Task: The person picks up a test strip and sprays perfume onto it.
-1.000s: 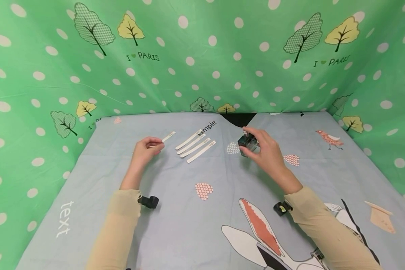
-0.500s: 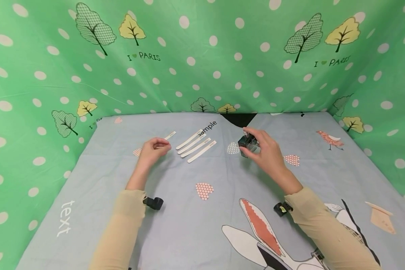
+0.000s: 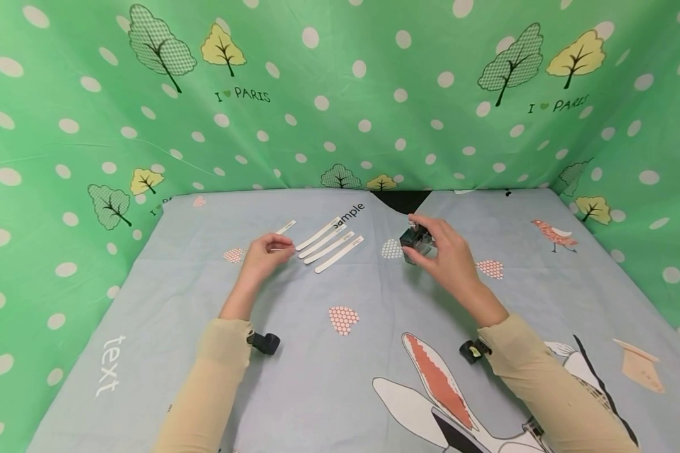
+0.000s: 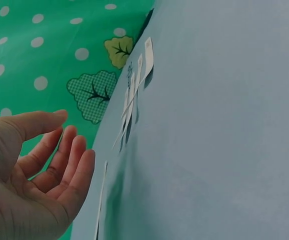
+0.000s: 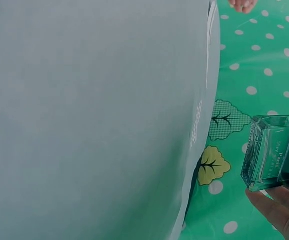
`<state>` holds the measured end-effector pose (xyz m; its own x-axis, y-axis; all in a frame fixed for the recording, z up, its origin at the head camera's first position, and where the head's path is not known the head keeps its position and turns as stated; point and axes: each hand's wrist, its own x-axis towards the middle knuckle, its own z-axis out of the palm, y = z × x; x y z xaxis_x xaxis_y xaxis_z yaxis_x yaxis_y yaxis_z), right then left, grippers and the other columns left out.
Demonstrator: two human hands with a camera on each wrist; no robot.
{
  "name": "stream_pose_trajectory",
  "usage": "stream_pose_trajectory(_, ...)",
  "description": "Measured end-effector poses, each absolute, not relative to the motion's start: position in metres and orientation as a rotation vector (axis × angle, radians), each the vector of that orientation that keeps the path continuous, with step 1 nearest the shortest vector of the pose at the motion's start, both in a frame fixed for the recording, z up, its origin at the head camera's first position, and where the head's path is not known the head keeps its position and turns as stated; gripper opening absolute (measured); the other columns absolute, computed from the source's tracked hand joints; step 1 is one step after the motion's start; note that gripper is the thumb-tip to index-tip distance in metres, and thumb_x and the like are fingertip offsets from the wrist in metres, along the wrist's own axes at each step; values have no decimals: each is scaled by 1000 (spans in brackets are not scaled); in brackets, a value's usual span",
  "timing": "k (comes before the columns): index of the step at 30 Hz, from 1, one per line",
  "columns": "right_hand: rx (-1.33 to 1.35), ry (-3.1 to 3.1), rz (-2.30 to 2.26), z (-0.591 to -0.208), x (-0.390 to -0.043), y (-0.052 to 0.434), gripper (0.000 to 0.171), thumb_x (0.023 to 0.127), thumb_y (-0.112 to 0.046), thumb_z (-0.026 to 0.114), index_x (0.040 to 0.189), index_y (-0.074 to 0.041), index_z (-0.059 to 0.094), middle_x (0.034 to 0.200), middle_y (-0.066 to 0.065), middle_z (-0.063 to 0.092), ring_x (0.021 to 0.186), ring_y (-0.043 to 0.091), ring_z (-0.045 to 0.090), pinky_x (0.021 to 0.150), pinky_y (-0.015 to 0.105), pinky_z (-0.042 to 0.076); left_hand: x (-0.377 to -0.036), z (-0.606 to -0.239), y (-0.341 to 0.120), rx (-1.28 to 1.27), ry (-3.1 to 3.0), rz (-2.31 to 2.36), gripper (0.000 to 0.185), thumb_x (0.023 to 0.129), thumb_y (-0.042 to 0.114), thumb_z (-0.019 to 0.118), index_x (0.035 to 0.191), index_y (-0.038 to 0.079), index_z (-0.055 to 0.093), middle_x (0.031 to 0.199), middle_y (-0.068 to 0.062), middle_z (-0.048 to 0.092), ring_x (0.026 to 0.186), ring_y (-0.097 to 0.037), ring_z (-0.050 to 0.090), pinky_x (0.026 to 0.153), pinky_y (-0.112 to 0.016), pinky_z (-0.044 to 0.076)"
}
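Fingers of the right hand [image 3: 450,258] curl round a small square clear glass bottle [image 3: 415,241], a grip that lifts it off the grey printed table [image 3: 294,352]. Left of the bottle lie four white paper strips [image 3: 328,244]; beyond them, the left hand [image 3: 265,257], fingers loosely curled, rests on a fifth white strip [image 3: 286,227], seemingly pinning it.

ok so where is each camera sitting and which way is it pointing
Head: above, facing forward and down at the table; both forearms, left hand, right hand.
Left wrist: beside the palm, looking along the cloth at the paper strips; the left hand's relaxed fingers show.
Right wrist: under the hand, facing the glass bottle held by its fingertips.
Shared: head and left wrist both show the strips.
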<state>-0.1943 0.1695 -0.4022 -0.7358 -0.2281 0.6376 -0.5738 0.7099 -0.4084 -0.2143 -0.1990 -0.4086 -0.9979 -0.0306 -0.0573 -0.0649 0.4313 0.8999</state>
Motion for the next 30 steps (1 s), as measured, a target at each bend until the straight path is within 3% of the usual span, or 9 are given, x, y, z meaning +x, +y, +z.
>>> stream_pose_trajectory(14, 600, -2369, 828, -404, -194, 168, 61, 82, -24, 83, 137, -20, 57, 117, 13, 66, 96, 27, 64, 72, 41, 56, -214, -410, -191, -71, 2622, 1635, 27, 91, 10, 70, 114, -3, 65, 110, -22, 70, 78, 0, 61, 73, -21, 55)
stream_pose_trajectory(30, 594, -2370, 832, -405, -193, 168, 61, 81, -22, 83, 137, -20, 56, 117, 13, 66, 98, 27, 64, 73, 42, 58, -212, -421, -183, -37, 2649, 1581, 26, 90, 10, 72, 112, -3, 66, 112, -22, 71, 82, -3, 62, 70, -15, 50)
